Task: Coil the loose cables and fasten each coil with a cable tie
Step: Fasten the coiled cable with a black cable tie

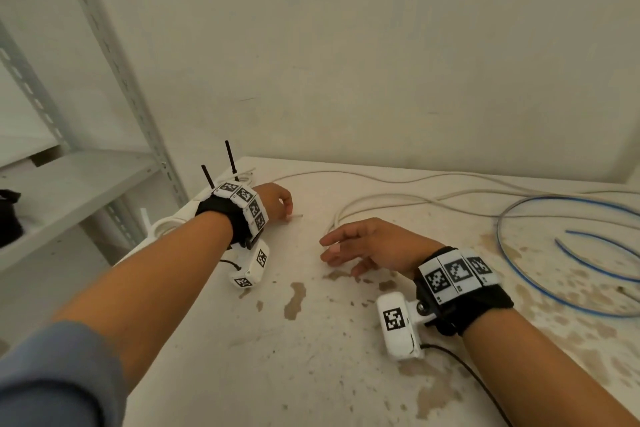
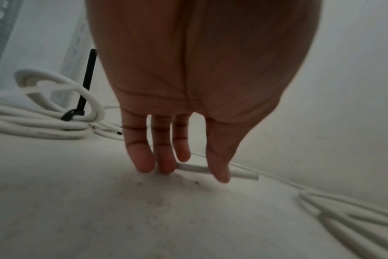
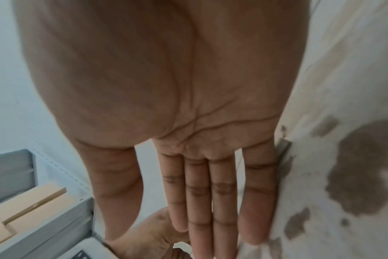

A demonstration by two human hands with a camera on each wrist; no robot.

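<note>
A loose white cable (image 1: 381, 199) snakes across the stained white table (image 1: 311, 374). Its cut end (image 2: 244, 174) lies under my left hand (image 1: 287, 215). In the left wrist view the thumb and fingertips (image 2: 166, 166) point down and pinch that end against the table. My right hand (image 1: 332, 250) hovers just right of it, fingers (image 3: 210, 210) straight and together, holding nothing. A coiled white cable (image 1: 166, 224) sits at the table's far left corner, bound with black cable ties (image 1: 230, 156) that stick upward.
A blue cable (image 1: 519, 274) loops loosely on the right side of the table. A grey metal shelf unit (image 1: 86, 184) stands left of the table, with a black object (image 1: 8, 218) on it. The wall runs close behind the table's far edge.
</note>
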